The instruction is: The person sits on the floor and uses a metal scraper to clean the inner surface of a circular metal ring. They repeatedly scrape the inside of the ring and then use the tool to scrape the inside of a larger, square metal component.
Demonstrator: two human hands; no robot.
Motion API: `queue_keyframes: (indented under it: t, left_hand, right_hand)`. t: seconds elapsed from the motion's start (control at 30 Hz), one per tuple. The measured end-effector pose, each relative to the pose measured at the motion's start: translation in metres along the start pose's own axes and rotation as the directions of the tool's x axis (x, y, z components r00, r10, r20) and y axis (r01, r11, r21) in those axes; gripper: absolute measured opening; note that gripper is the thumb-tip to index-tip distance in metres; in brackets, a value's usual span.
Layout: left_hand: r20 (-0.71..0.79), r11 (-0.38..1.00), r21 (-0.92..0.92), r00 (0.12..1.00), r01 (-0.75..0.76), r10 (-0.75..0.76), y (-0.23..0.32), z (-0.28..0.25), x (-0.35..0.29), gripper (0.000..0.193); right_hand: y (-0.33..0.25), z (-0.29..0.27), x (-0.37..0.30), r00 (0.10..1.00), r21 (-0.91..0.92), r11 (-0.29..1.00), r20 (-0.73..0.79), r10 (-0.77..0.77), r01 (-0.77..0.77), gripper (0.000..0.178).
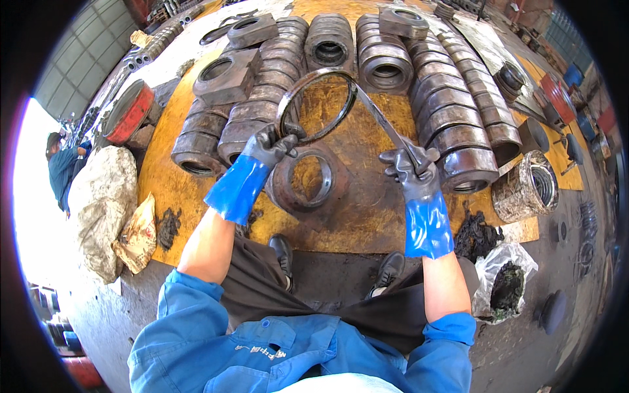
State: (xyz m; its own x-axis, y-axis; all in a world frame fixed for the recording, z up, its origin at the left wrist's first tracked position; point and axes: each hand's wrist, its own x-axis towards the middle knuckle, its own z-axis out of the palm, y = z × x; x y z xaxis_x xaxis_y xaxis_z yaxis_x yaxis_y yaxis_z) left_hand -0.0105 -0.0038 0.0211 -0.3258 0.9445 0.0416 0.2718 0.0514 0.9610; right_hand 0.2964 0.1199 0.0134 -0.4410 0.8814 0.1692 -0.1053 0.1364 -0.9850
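My left hand (267, 145), in a black glove with a blue cuff, is closed on the lower left edge of a large dark metal ring (348, 108). The ring is tilted up above the yellow board. My right hand (414, 171), gloved the same way, grips the lower end of a long flat metal bar (381, 119). The bar's far end reaches the ring's upper right side; whether it touches the ring I cannot tell. Below the ring, a thick dark metal collar (337, 180) with a round hole lies on the board, nearest to my left hand.
Rows of heavy metal cylinders (449, 121) cover the yellow board (373, 232). Square bored blocks (244, 85) sit on some. A dirty bucket (517, 190) and an open plastic bag (481, 278) are at right; a pale sack (98, 209) and another person (63, 167) are at left.
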Motion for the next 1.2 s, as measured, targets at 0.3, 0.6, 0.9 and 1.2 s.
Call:
queue_keyframes:
  t: [0.3, 0.6, 0.9, 1.2]
  left_hand:
    - [-0.109, 0.904, -0.425, 0.994, -0.037, -0.011, -0.022, 0.009, 0.004, 0.02]
    - [-0.192, 0.427, -0.893, 0.978, -0.142, -0.076, -0.009, 0.002, 0.028, 0.021]
    - [-0.231, 0.24, -0.935, 0.961, -0.262, 0.151, -0.002, 0.013, 0.027, 0.021]
    - [-0.271, 0.332, -0.884, 0.94, -0.328, 0.207, 0.0, 0.011, 0.025, 0.024]
  right_hand:
    - [-0.024, -0.007, -0.01, 0.786, -0.412, 0.671, 0.275, -0.554, 0.616, 0.06]
    - [0.014, 0.021, -0.039, 0.902, 0.763, 0.489, 0.303, 0.307, -0.423, 0.026]
    - [0.036, 0.038, -0.041, 0.811, 0.796, 0.213, 0.492, 0.316, -0.566, 0.015]
    - [0.04, 0.046, -0.036, 0.779, 0.782, 0.174, 0.518, 0.355, -0.599, 0.02]
